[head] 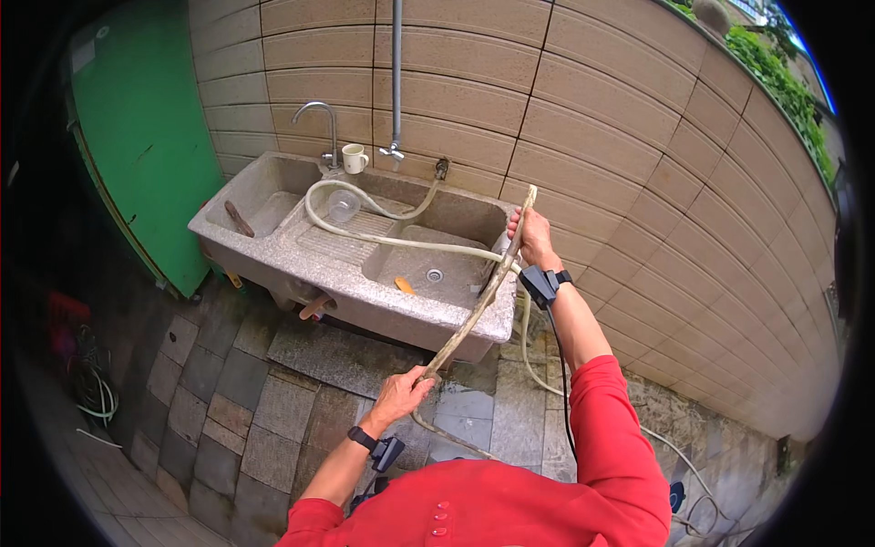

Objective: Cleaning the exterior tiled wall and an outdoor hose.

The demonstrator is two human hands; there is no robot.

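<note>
Both of my hands hold one long, mottled yellow-brown length [472, 323], slanting across the sink's front right corner. Whether it is a wooden stick or a stained hose I cannot tell. My right hand [535, 236] grips it near its pale upper end. Lower down, my left hand [403, 393] is closed around it in front of the sink. A thinner curved piece [451, 436] trails below my left hand; its link to the held length is hidden. A pale hose [424, 241] runs from the wall tap [441, 167] over the stone sink [328, 270] and passes behind the held length.
On the sink are a mug [354, 158], a clear plastic cup [343, 205], a brown stick-like piece [238, 219] and an orange piece [404, 285]. A curved faucet [333, 133] stands at the back. A green door [140, 147] is left. More hose [683, 455] lies on the paving.
</note>
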